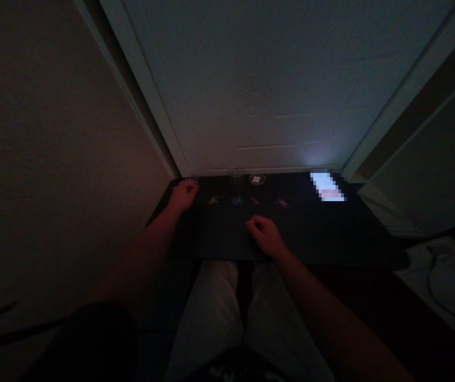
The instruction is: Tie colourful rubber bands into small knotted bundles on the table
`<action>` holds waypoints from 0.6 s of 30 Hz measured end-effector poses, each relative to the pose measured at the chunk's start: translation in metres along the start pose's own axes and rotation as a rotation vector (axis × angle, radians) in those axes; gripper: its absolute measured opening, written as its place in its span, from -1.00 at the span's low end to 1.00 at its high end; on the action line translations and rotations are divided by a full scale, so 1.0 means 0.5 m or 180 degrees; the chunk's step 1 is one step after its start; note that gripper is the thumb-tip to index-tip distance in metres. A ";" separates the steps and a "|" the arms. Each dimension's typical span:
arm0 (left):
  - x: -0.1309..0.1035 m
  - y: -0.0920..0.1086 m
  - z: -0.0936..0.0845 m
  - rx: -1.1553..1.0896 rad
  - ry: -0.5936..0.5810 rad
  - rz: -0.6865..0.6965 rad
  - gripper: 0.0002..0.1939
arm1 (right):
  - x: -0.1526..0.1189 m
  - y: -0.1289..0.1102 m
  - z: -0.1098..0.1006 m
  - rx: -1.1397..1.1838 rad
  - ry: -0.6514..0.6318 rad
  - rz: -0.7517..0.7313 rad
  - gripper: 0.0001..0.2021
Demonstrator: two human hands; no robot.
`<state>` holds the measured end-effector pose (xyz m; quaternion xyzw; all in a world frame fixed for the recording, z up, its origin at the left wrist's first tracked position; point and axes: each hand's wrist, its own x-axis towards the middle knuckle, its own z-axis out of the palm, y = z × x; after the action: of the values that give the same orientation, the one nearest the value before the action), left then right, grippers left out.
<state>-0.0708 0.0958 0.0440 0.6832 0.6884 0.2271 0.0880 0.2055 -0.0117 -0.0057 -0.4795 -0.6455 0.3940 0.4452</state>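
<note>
My left hand (185,196) is at the table's far left corner, its fingers drawn together at a pile of thin, mixed-colour pieces (187,182). Whatever is between those fingertips is too dark and small to make out. Nearer the front edge, my right hand (266,234) rests on the table in a loose fist; its inside is hidden. Beyond it lie small separate heaps of similar thin pieces: a yellowish heap (214,200), a bluish heap (237,200), a small pink heap (255,201) and a wider pinkish-purple heap (282,203).
Along the back of the dark table (331,239) stand a clear round container (237,177) and a shallow round dish (257,179) with a white square on it. A bright, blurred-out screen (328,186) lies at back right. A pale panel (219,95) rises directly behind. Light is dim.
</note>
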 end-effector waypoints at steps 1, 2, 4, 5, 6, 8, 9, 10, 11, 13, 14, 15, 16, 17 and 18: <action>-0.020 -0.018 -0.004 -0.0090 0.0246 -0.0133 -0.72 | 0.000 0.000 0.001 -0.0022 0.0013 -0.0010 -0.73; -0.043 -0.036 -0.005 -0.0156 0.0445 -0.0236 -0.72 | 0.000 0.000 0.001 -0.0047 0.0016 -0.0013 -0.73; -0.093 -0.072 -0.003 -0.0152 0.0660 -0.0436 -0.73 | -0.001 0.001 0.003 -0.0128 0.0002 -0.0025 -0.74; -0.117 -0.088 -0.001 -0.0131 0.0694 -0.0505 -0.73 | -0.001 0.002 0.005 -0.0178 -0.0007 -0.0052 -0.74; -0.140 -0.102 0.001 -0.0100 0.0696 -0.0584 -0.74 | -0.001 0.003 0.006 -0.0234 -0.0020 -0.0096 -0.74; -0.174 -0.122 0.002 -0.0072 0.0813 -0.0689 -0.76 | -0.002 0.003 0.008 -0.0356 -0.0040 -0.0225 -0.76; -0.185 -0.129 0.002 -0.0088 0.0948 -0.0771 -0.75 | -0.003 0.002 0.008 -0.0436 -0.0070 -0.0289 -0.77; -0.192 -0.133 0.002 -0.0086 0.1018 -0.0848 -0.75 | -0.004 0.000 0.009 -0.0538 -0.0079 -0.0339 -0.79; -0.196 -0.135 0.001 -0.0072 0.1030 -0.0900 -0.76 | -0.005 -0.002 0.009 -0.0664 -0.0119 -0.0375 -0.79; -0.197 -0.134 0.000 0.0018 0.0965 -0.0928 -0.77 | -0.007 -0.007 0.009 -0.0872 -0.0183 -0.0407 -0.79; -0.196 -0.132 0.001 0.0091 0.0911 -0.0863 -0.78 | -0.008 -0.009 0.009 -0.0946 -0.0217 -0.0421 -0.80; -0.195 -0.130 0.002 0.0178 0.0863 -0.0762 -0.78 | -0.009 -0.011 0.009 -0.1002 -0.0241 -0.0432 -0.80; -0.194 -0.128 0.002 0.0264 0.0827 -0.0647 -0.78 | -0.009 -0.012 0.010 -0.1046 -0.0254 -0.0441 -0.80; -0.194 -0.126 0.004 0.0336 0.0803 -0.0547 -0.77 | -0.010 -0.012 0.010 -0.1084 -0.0260 -0.0449 -0.80; -0.194 -0.124 0.005 0.0389 0.0781 -0.0456 -0.76 | -0.010 -0.012 0.010 -0.1114 -0.0260 -0.0451 -0.79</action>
<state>-0.1209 0.0033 -0.0034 0.6035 0.7535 0.2597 -0.0225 0.1997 -0.0182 -0.0024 -0.4865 -0.7538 0.2626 0.3551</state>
